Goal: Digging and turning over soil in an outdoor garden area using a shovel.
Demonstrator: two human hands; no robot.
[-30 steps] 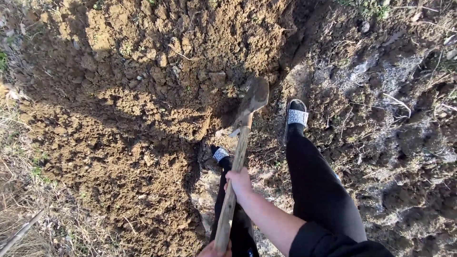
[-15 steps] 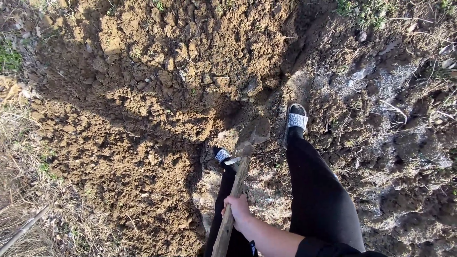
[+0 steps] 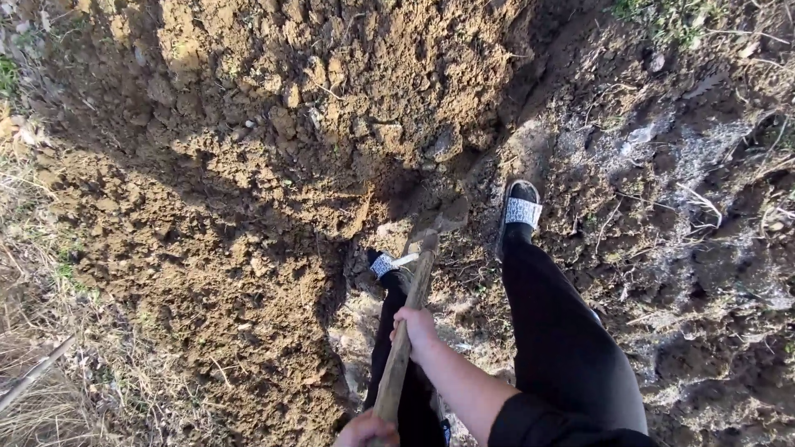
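Lighting: strong low daylight, warm on the turned soil (image 3: 248,207). Shadows: long, hard-edged, dark band across the upper left and the trench. Glare: pale ashy ground (image 3: 687,157) slightly washed out. Focus: mostly sharp; mild softness and wide-angle stretch at the edges.

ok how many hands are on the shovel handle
2. The right hand grips mid-handle; the left hand holds the top end at the frame's bottom edge, partly cut off.

No packages, labels, signs or screens in view.
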